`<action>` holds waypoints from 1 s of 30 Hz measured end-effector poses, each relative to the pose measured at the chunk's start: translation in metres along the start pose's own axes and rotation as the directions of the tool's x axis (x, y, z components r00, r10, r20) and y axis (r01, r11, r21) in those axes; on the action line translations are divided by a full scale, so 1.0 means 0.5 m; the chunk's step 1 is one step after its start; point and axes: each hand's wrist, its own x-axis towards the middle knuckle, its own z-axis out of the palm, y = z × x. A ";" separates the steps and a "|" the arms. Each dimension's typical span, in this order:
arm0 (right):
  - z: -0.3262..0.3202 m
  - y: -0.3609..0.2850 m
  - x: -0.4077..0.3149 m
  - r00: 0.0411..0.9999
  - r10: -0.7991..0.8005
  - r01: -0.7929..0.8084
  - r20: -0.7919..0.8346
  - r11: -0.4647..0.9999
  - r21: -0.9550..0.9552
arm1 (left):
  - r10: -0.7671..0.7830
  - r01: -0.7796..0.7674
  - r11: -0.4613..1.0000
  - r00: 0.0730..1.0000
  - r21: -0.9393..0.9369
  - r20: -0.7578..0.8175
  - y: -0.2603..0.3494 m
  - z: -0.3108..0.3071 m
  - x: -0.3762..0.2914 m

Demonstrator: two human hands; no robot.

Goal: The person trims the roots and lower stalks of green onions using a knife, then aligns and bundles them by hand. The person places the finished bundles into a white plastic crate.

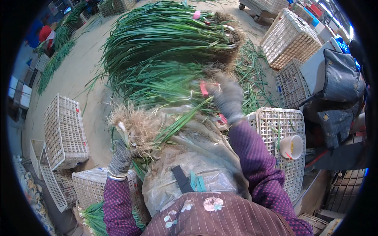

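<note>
My left hand (122, 157), in a grey knit glove, grips a bunch of rooted green stalks (127, 132), white bases and shaggy roots upward, at the left of my lap. My right hand (227, 96), also gloved and blurred, is at the root end of a large pile of leafy green stalks (165, 35), beside a pink strip (203, 88); whether its fingers hold anything is unclear. Across my lap lies a soiled clear plastic sheet (192, 159) with a few loose green leaves (186, 118) on it.
At my right stands an upturned white plastic crate (301, 177) with a plastic cup (291, 147) on it. More crates (65, 132) stand at left, one near a stalk bundle (94, 216). Leaf scraps (251, 76) litter the floor. A person in a dark garment (341, 76) is close at right.
</note>
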 end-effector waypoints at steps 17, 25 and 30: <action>-0.047 -0.222 -0.140 0.733 -0.239 -0.477 0.637 0.486 0.732 | -0.037 0.050 0.965 0.998 0.256 -0.055 0.179 0.019 0.018; -0.014 -0.169 -0.134 0.830 -0.415 0.342 0.372 0.907 0.247 | 0.058 -0.038 0.963 0.996 0.267 -0.068 -0.002 0.023 0.011; 0.018 0.102 -0.018 0.965 -0.228 0.257 0.130 0.723 -0.641 | -0.018 0.009 0.991 0.998 -0.135 -0.063 -0.029 -0.069 0.008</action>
